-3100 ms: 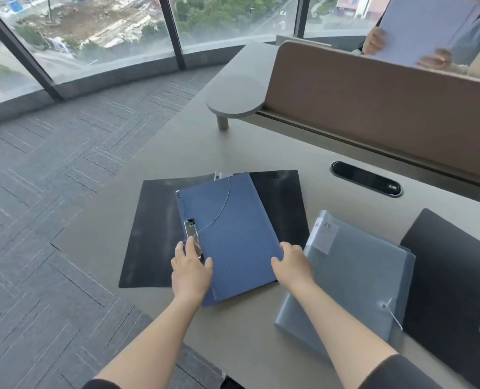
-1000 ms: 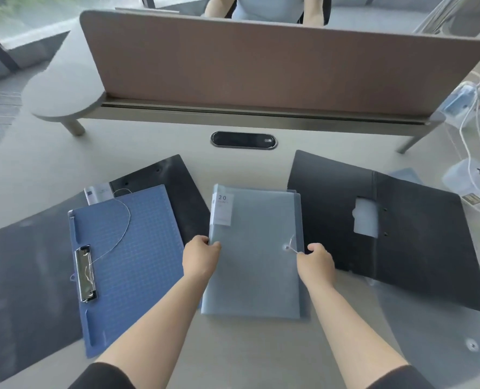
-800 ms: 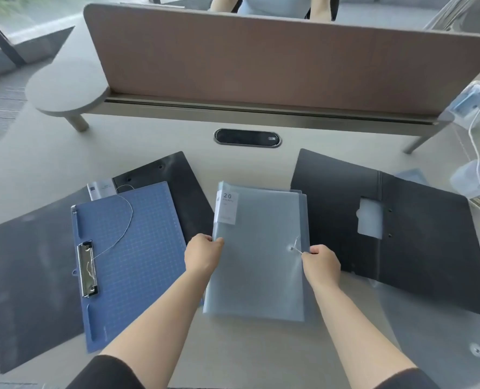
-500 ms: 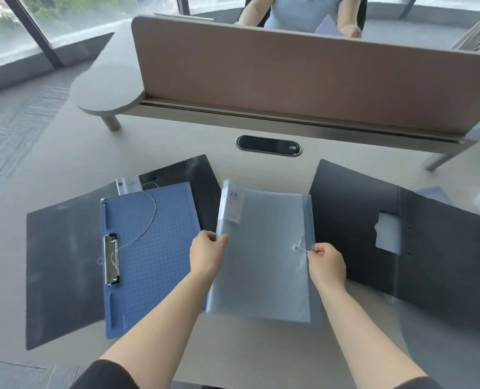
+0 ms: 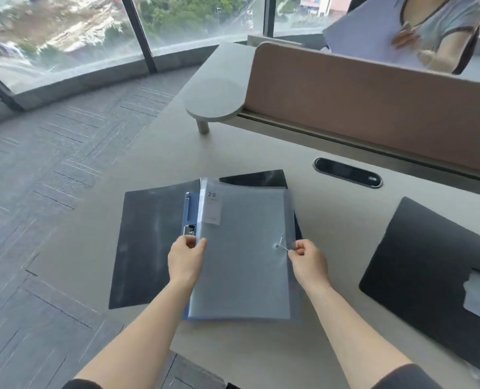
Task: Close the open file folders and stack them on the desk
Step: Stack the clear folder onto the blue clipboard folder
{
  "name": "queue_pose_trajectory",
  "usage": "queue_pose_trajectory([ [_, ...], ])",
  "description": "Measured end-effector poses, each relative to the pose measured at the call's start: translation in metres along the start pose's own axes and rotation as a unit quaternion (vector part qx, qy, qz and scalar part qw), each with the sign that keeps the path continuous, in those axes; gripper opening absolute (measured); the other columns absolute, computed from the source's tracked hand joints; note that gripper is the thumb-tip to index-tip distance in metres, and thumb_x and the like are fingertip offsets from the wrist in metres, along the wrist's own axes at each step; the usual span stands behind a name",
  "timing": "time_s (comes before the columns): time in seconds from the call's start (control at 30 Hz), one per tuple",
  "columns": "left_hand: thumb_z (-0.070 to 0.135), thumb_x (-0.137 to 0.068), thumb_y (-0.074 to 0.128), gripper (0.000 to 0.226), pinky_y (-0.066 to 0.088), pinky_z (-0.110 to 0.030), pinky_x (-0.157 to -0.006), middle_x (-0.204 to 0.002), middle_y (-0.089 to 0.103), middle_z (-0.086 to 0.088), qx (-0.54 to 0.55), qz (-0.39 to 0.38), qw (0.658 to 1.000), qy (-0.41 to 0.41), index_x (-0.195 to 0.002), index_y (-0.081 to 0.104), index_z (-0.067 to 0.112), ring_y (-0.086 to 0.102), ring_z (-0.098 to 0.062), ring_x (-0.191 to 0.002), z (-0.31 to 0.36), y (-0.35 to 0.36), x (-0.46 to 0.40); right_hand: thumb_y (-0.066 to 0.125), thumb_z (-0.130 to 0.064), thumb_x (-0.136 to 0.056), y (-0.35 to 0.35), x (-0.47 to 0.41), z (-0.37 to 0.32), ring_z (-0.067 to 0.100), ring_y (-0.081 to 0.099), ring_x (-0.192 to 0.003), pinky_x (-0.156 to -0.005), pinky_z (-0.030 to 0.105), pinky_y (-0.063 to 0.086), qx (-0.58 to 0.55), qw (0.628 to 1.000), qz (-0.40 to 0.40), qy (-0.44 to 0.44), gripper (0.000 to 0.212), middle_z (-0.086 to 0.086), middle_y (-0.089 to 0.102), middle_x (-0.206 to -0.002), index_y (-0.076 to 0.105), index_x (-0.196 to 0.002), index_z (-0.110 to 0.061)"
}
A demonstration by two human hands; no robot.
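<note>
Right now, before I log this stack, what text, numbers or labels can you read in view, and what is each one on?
"20": on the white label at the top left corner of the translucent grey folder held by both hands.
Smaller print under that number: too small to read.
Marking on the dark oval cable grommet in the desk: blurred, unreadable.
No other text is visible.

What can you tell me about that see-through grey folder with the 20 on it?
The translucent grey folder looks like thin frosted plastic. It is closed, with a white label reading 20 near its top left corner and a string closure by its right edge. It lies on the blue clip folder. The left hand grips its left edge; the right hand pinches the string.
</note>
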State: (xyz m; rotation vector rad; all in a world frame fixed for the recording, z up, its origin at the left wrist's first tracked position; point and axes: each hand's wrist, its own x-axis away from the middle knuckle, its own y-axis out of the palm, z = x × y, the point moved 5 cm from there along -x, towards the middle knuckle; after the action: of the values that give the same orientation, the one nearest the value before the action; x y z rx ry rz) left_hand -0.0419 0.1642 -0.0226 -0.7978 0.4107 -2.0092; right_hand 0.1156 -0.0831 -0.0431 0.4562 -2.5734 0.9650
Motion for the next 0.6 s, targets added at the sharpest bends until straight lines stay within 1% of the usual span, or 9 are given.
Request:
queue_pose_trajectory([
  [0.13, 0.027, -0.089, 0.066, 0.026, 0.041, -0.029, -0.080, -0.102, 0.068, -0.003, -0.016, 0.005, 1.000, -0.003, -0.108, 0.067, 0.009, 0.061, -0.021, -0.095, -0.014, -0.016, -0.017, 0.056, -0.012, -0.087, 0.024, -0.003, -0.012, 0.021, 0.059, -0.077, -0.062, 0.030, 0.042, 0.014, 0.999, -0.027, -0.008, 0.012, -0.002, 0.065, -0.082, 0.063, -0.096, -0.017],
  [0.3, 0.026, -0.089, 0.066, 0.028, 0.041, -0.029, -0.079, -0.104, 0.069, -0.005, -0.032, -0.003, 0.999, -0.005, -0.110, 0.068, 0.009, 0.061, -0.021, -0.092, -0.024, -0.021, -0.030, 0.053, -0.012, -0.088, 0.041, -0.011, -0.016, 0.024, 0.061, -0.083, -0.065, 0.030, 0.041, 0.036, 0.998, -0.039, -0.015, 0.019, 0.001, 0.069, -0.088, 0.066, -0.102, -0.015],
  [0.37, 0.027, -0.088, 0.066, 0.026, 0.041, -0.029, -0.077, -0.106, 0.068, -0.005, -0.044, -0.005, 0.999, -0.007, -0.108, 0.068, 0.010, 0.061, -0.020, -0.090, -0.026, -0.021, -0.033, 0.052, -0.012, -0.085, 0.046, -0.013, -0.014, 0.028, 0.060, -0.077, -0.061, 0.031, 0.038, 0.060, 0.998, -0.034, -0.010, 0.017, 0.005, 0.069, -0.083, 0.066, -0.094, -0.011],
  [0.4, 0.028, -0.087, 0.066, 0.024, 0.041, -0.029, -0.075, -0.106, 0.067, -0.005, -0.051, -0.006, 0.999, -0.011, -0.105, 0.068, 0.012, 0.061, -0.021, -0.089, -0.028, -0.021, -0.035, 0.051, -0.011, -0.083, 0.048, -0.014, -0.013, 0.031, 0.056, -0.071, -0.058, 0.032, 0.034, 0.074, 0.997, -0.026, -0.004, 0.016, 0.008, 0.067, -0.077, 0.065, -0.088, -0.007],
  [0.43, 0.028, -0.086, 0.066, 0.021, 0.041, -0.029, -0.074, -0.107, 0.065, -0.005, -0.056, -0.006, 0.998, -0.015, -0.102, 0.067, 0.013, 0.061, -0.021, -0.088, -0.028, -0.021, -0.035, 0.049, -0.010, -0.080, 0.049, -0.014, -0.012, 0.032, 0.048, -0.065, -0.056, 0.032, 0.029, 0.089, 0.996, -0.015, 0.004, 0.013, 0.011, 0.061, -0.070, 0.061, -0.079, -0.005],
  [0.47, 0.027, -0.086, 0.065, 0.018, 0.041, -0.029, -0.073, -0.107, 0.063, -0.005, -0.059, -0.007, 0.998, -0.021, -0.099, 0.065, 0.015, 0.060, -0.021, -0.087, -0.029, -0.021, -0.036, 0.048, -0.009, -0.078, 0.049, -0.014, -0.013, 0.030, 0.038, -0.061, -0.056, 0.032, 0.024, 0.101, 0.995, -0.003, 0.009, 0.011, 0.012, 0.050, -0.064, 0.054, -0.069, -0.005],
  [0.5, 0.025, -0.085, 0.064, 0.016, 0.041, -0.029, -0.072, -0.106, 0.062, -0.005, -0.062, -0.009, 0.998, -0.024, -0.098, 0.063, 0.015, 0.059, -0.021, -0.086, -0.029, -0.021, -0.036, 0.046, -0.007, -0.075, 0.050, -0.013, -0.016, 0.027, 0.031, -0.060, -0.057, 0.032, 0.019, 0.110, 0.994, 0.006, 0.011, 0.014, 0.011, 0.039, -0.061, 0.043, -0.062, -0.010],
  [0.53, 0.024, -0.085, 0.063, 0.015, 0.041, -0.029, -0.069, -0.105, 0.062, -0.004, -0.064, -0.012, 0.998, -0.028, -0.096, 0.062, 0.015, 0.059, -0.020, -0.085, -0.030, -0.021, -0.036, 0.046, -0.005, -0.073, 0.049, -0.012, -0.020, 0.024, 0.026, -0.060, -0.057, 0.032, 0.016, 0.117, 0.993, 0.014, 0.010, 0.020, 0.008, 0.031, -0.059, 0.034, -0.060, -0.014],
  [0.6, 0.023, -0.085, 0.062, 0.015, 0.039, -0.028, -0.062, -0.100, 0.063, -0.001, -0.067, -0.016, 0.997, -0.033, -0.097, 0.061, 0.014, 0.059, -0.019, -0.084, -0.030, -0.021, -0.037, 0.046, -0.002, -0.070, 0.048, -0.010, -0.027, 0.022, 0.019, -0.060, -0.057, 0.032, 0.011, 0.119, 0.993, 0.017, 0.011, 0.029, 0.004, 0.022, -0.058, 0.024, -0.059, -0.018],
])
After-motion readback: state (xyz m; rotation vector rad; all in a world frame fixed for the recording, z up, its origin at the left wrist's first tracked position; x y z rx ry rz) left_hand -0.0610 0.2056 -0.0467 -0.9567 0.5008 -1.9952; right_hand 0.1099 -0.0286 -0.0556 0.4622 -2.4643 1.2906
